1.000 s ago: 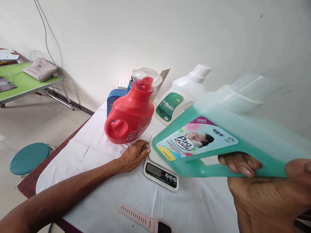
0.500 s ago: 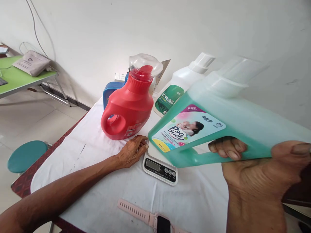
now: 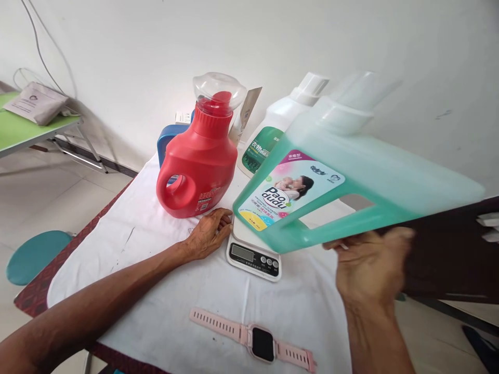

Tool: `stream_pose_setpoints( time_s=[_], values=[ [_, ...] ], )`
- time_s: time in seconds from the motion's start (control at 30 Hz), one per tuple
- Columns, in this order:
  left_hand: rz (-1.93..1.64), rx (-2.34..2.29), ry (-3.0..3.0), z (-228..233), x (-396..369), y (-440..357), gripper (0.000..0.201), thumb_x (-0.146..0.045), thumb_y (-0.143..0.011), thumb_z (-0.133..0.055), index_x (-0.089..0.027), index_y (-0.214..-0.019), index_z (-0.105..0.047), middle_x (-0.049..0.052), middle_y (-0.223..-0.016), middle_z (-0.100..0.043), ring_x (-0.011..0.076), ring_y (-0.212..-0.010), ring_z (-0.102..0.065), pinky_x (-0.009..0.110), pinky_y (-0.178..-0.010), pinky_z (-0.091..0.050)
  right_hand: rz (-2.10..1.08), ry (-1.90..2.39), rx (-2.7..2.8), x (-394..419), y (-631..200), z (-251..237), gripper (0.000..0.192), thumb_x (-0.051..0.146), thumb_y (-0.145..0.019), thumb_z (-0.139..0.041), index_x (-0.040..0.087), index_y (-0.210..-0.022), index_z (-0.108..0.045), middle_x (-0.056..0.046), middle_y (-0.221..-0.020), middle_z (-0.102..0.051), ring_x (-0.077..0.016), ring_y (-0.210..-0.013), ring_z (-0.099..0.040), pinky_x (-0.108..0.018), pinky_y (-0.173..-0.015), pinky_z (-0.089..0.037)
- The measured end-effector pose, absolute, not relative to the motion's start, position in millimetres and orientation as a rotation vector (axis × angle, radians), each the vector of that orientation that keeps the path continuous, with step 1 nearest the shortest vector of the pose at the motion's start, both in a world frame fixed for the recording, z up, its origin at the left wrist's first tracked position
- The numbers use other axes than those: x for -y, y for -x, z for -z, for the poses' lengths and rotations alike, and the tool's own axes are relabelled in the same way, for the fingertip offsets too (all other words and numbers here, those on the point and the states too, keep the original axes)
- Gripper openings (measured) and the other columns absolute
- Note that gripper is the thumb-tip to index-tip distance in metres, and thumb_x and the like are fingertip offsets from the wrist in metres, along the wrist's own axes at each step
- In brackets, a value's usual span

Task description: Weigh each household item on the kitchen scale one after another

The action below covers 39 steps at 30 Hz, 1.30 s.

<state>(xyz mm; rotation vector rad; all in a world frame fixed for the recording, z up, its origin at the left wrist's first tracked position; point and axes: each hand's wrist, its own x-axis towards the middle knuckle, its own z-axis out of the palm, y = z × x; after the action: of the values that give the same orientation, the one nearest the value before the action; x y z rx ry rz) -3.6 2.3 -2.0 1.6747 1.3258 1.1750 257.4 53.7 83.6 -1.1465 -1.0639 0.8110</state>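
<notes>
A big bottle of green liquid [image 3: 323,223] with a clear cap stands on the small white digital scale [image 3: 255,270], leaning to the right in the picture. My right hand [image 3: 370,265] is just below the bottle's handle, its thumb apart and its fingertips partly hidden by the bottle. No fingers show through the handle hole. Beside the scale's left edge rests my left hand [image 3: 210,234], fingers bent against the scale's side. The bottle's base hides most of the weighing plate, and the scale's display looks blank.
A red detergent jug [image 3: 202,161] with a clear cap stands left of the scale. Behind are a white bottle with a green label [image 3: 263,148] and a blue container [image 3: 167,136]. A pink-strapped watch [image 3: 262,343] lies in front on the white cloth [image 3: 156,311].
My right hand has slipped its fingers out of the bottle's handle and moved left and down from it. The bottle stays on the scale. My left hand keeps its place at the scale.
</notes>
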Motion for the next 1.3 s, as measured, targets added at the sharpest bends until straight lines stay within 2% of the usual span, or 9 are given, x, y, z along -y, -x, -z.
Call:
stream_pose_setpoints(
  time_s=[0.23, 0.67, 0.77, 0.9, 0.97, 1.03, 1.1, 1.2, 1.3],
  values=[
    [-1.163, -1.351, -1.673, 2, -1, 3, 0.027, -0.027, -0.096, -0.053, -0.017, -0.121, -0.059, 0.008, -0.104, -0.071, 0.0189, -0.091, -0.069, 0.035, -0.081, -0.059, -1.009, 1.348, 1.061, -42, -266, -4, 0.065, 0.077, -0.082, -0.069, 0.021, -0.052, -0.056, -0.001, -0.049, -0.053, -0.0144, -0.048, -0.049, -0.03, -0.049, -0.039],
    [-1.157, -1.348, -1.703, 4, -3, 3, 0.029, -0.023, -0.096, -0.051, -0.015, -0.123, -0.059, 0.01, -0.106, -0.072, 0.0198, -0.093, -0.07, 0.036, -0.085, -0.058, -1.036, 1.349, 1.087, -42, -271, 9, 0.064, 0.074, -0.081, -0.073, 0.019, -0.052, -0.056, -0.001, -0.051, -0.053, -0.0133, -0.052, -0.048, -0.029, -0.054, -0.038],
    [-1.145, -1.355, -1.697, 5, -3, 4, 0.029, -0.022, -0.098, -0.047, -0.015, -0.124, -0.059, 0.011, -0.108, -0.073, 0.0215, -0.097, -0.07, 0.038, -0.088, -0.057, -1.032, 1.316, 1.069, -42, -269, -6, 0.061, 0.078, -0.078, -0.072, 0.021, -0.062, -0.058, 0.0, -0.061, -0.058, -0.0159, -0.06, -0.054, -0.03, -0.057, -0.043],
    [-1.156, -1.339, -1.677, 7, -3, 4, 0.029, -0.023, -0.098, -0.048, -0.015, -0.124, -0.059, 0.012, -0.108, -0.073, 0.0225, -0.099, -0.07, 0.04, -0.089, -0.057, -0.901, 1.023, 1.2, -42, -257, -58, 0.063, 0.086, -0.077, -0.063, 0.025, -0.092, -0.067, -0.004, -0.096, -0.069, -0.0228, -0.095, -0.065, -0.036, -0.08, -0.052],
    [-1.17, -1.331, -1.68, 7, -3, 4, 0.029, -0.025, -0.098, -0.049, -0.014, -0.124, -0.058, 0.011, -0.107, -0.073, 0.0224, -0.099, -0.07, 0.039, -0.089, -0.057, -0.828, 0.85, 1.341, -43, -247, -86, 0.06, 0.081, -0.081, -0.064, 0.025, -0.102, -0.069, -0.005, -0.104, -0.069, -0.0253, -0.1, -0.065, -0.041, -0.086, -0.053],
    [-1.177, -1.327, -1.684, 6, -4, 4, 0.029, -0.025, -0.099, -0.049, -0.014, -0.124, -0.058, 0.011, -0.107, -0.073, 0.0218, -0.097, -0.07, 0.039, -0.088, -0.057, -0.803, 0.826, 1.388, -46, -235, -107, 0.042, 0.063, -0.082, -0.078, 0.023, -0.095, -0.07, -0.004, -0.093, -0.069, -0.023, -0.089, -0.066, -0.039, -0.08, -0.054],
    [-1.173, -1.322, -1.686, 4, -4, 4, 0.029, -0.024, -0.099, -0.048, -0.015, -0.124, -0.058, 0.011, -0.108, -0.074, 0.0209, -0.095, -0.071, 0.038, -0.088, -0.057, -0.836, 0.871, 1.329, -51, -225, -119, 0.033, 0.047, -0.08, -0.086, 0.022, -0.074, -0.067, 0.001, -0.069, -0.061, -0.0171, -0.067, -0.06, -0.034, -0.066, -0.051],
    [-1.164, -1.322, -1.695, 3, -4, 4, 0.029, -0.024, -0.099, -0.047, -0.015, -0.125, -0.058, 0.011, -0.109, -0.073, 0.0208, -0.095, -0.071, 0.039, -0.088, -0.057, -0.907, 0.895, 1.149, -59, -214, -123, 0.047, 0.038, -0.07, -0.094, 0.02, -0.053, -0.054, 0.007, -0.048, -0.043, -0.0095, -0.045, -0.043, -0.027, -0.046, -0.038],
    [-1.162, -1.346, -1.699, 4, -3, 4, 0.031, -0.024, -0.1, -0.047, -0.014, -0.127, -0.057, 0.012, -0.109, -0.073, 0.0213, -0.097, -0.071, 0.039, -0.09, -0.057, -0.879, 0.905, 1.0, -64, -208, -127, 0.049, 0.03, -0.057, -0.099, 0.02, -0.048, -0.051, 0.009, -0.043, -0.039, -0.007, -0.039, -0.037, -0.025, -0.04, -0.031]
  ],
)
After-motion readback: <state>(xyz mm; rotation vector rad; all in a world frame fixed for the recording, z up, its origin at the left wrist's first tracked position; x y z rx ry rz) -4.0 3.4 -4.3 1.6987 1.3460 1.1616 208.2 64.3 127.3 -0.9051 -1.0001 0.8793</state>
